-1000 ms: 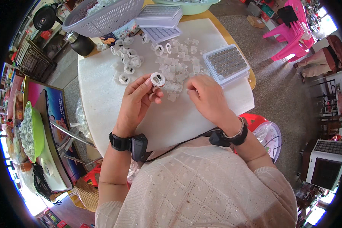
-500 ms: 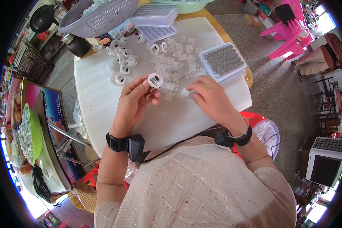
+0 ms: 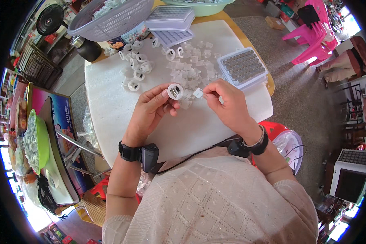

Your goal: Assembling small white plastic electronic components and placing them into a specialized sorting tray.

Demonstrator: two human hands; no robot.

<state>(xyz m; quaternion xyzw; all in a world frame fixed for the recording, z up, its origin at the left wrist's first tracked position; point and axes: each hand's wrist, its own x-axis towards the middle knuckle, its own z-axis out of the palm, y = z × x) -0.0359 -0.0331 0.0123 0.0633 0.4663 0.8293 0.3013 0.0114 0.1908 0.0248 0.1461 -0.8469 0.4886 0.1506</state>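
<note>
Closed around a round white plastic housing (image 3: 175, 92), my left hand (image 3: 153, 107) holds it with its open face up; dark and metallic parts show inside. To its right, my right hand (image 3: 227, 103) pinches a small translucent white plastic piece (image 3: 198, 93) between thumb and forefinger. The piece and the housing are close but apart. Just beyond both hands lies a loose heap of similar translucent pieces (image 3: 191, 69). Several round white housings (image 3: 138, 65) form a cluster farther left on the white tabletop (image 3: 114, 110).
A tray of small round parts (image 3: 244, 67) stands at the table's right edge. At the back are stacked lilac trays (image 3: 171, 20), a grey perforated basket (image 3: 110, 26), a green basin (image 3: 207, 8) and a dark flask (image 3: 87, 49). Pink chairs (image 3: 313, 36) stand beyond.
My right hand has lifted the small piece off the heap's edge and turned it flatter, beside the housing. The whole view has shifted slightly; my left hand keeps its hold.
</note>
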